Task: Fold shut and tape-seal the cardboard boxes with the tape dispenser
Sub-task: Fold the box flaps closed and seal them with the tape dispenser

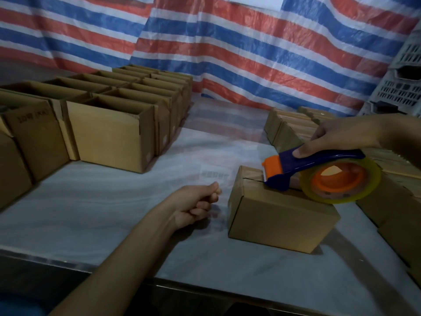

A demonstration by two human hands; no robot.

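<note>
Nearby, open boxes left, closed boxes behind tape dispenser

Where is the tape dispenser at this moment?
The tape dispenser is right of centre in the head view: the right hand grips its handle, and its orange cutter end rests on the top seam of the closed cardboard box.

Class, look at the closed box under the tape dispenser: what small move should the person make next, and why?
Probably draw the tape dispenser along the seam toward the right. Its toothed end sits at the left end of the box, the right hand grips the handle, and the seam there looks untaped.
</note>
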